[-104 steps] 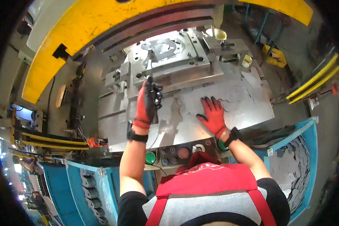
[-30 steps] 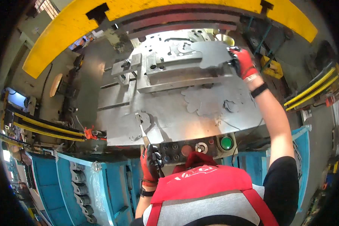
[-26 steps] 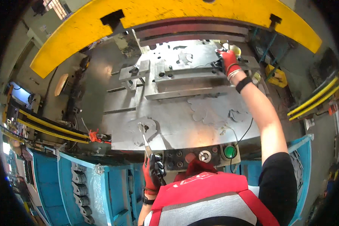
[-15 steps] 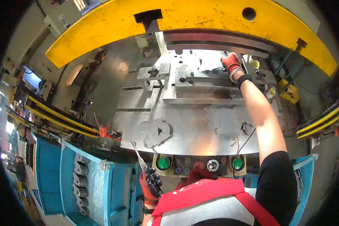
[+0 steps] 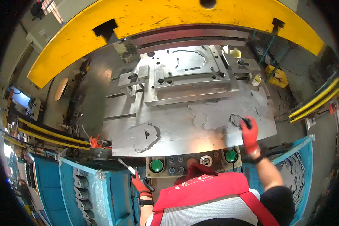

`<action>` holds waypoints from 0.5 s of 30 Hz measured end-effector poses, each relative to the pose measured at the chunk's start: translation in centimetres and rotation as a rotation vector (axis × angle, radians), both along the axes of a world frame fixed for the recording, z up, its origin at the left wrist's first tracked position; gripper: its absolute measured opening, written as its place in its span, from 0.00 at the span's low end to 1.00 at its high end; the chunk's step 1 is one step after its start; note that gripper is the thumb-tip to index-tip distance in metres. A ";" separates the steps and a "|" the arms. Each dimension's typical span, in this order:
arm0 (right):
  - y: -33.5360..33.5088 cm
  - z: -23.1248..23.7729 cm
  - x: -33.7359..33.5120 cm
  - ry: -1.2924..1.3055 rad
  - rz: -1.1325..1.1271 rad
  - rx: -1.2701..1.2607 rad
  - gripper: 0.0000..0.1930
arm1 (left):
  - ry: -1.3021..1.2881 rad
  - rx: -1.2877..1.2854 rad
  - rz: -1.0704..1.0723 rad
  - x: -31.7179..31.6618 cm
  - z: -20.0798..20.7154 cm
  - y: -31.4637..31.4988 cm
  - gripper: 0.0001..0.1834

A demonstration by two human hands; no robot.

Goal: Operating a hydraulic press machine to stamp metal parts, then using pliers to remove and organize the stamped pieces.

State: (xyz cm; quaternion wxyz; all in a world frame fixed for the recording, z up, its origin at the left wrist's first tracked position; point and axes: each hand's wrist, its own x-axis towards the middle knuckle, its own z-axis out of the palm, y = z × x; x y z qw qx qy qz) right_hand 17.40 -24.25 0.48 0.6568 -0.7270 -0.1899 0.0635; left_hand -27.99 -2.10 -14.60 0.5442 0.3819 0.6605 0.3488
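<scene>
In a red-and-black glove, my left hand (image 5: 142, 185) is closed round a slim silver tool that looks like tongs (image 5: 127, 166), left of the button panel. My right hand (image 5: 250, 137), gloved the same way, reaches over the right front of the metal press bed (image 5: 173, 132). Its dark fingertips are bent against a small curled piece of sheet metal (image 5: 235, 120); the grip is partly hidden. Thin grey sheets (image 5: 211, 113) lie beside it. A flat shaped metal part (image 5: 141, 137) with a hole rests on the left of the bed. On the steel die (image 5: 192, 84) sits a shiny cut-out shape (image 5: 190, 60).
The yellow press beam (image 5: 177, 17) spans the top. A panel with green buttons (image 5: 156, 165) fronts the bed. Blue bins stand at left (image 5: 69, 165) and right (image 5: 309, 165), with stacked metal parts (image 5: 83, 194) in the left one. A yellow box (image 5: 275, 76) stands far right.
My right hand has come back from the die to the sheet metal at the bed's right front. The view has shifted. The left hand still holds the tool.
</scene>
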 end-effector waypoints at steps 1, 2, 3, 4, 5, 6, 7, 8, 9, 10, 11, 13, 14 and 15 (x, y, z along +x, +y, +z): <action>-2.9 -1.3 -1.2 0.055 -0.118 -0.040 0.10 | 0.029 -0.020 -0.014 -0.3 -1.0 0.1 0.19; -6.4 -4.5 -1.5 -0.024 -0.267 -0.126 0.11 | 0.051 -0.058 -0.037 0.8 -0.5 0.0 0.20; -9.3 -8.8 -1.6 -0.099 -0.414 -0.217 0.12 | 0.066 -0.112 -0.054 2.5 1.5 -0.4 0.21; -11.7 -12.6 -2.3 0.014 -0.399 -0.254 0.15 | 0.091 -0.161 -0.072 4.2 3.4 -0.7 0.22; -13.4 -16.0 -3.2 0.127 -0.383 -0.290 0.18 | 0.119 -0.200 -0.097 5.3 4.5 -0.8 0.24; -14.4 -19.6 -4.1 0.287 -0.277 -0.245 0.20 | 0.009 -0.292 -0.162 4.0 0.9 -0.2 0.32; -14.9 -23.2 -4.7 0.438 -0.164 -0.197 0.22 | 0.274 -0.147 -0.231 4.0 -1.3 -0.5 0.34; -14.8 -25.0 -5.0 0.588 -0.040 -0.142 0.25 | 0.538 0.008 -0.290 4.2 -2.8 -1.1 0.36; -14.0 -24.5 -5.2 0.540 -0.037 -0.183 0.25 | 0.802 0.172 -0.348 4.4 -4.0 -1.1 0.38; -12.7 -23.0 -5.6 0.496 -0.041 -0.220 0.26 | 0.570 0.182 -0.305 4.1 -4.9 -0.4 0.42; -12.1 -22.0 -5.9 0.450 -0.053 -0.263 0.27 | 0.539 0.082 -0.280 4.8 -4.0 -0.2 0.42; -12.3 -23.5 -5.7 0.500 -0.158 -0.390 0.30 | 0.478 -0.124 -0.223 6.2 -1.9 -0.3 0.42; -12.4 -24.3 -5.5 0.456 -0.209 -0.504 0.30 | 0.511 -0.089 -0.254 6.5 -1.3 -0.4 0.40; -12.6 -25.1 -5.4 0.424 -0.234 -0.553 0.31 | 0.545 -0.055 -0.285 6.7 -0.9 -0.5 0.38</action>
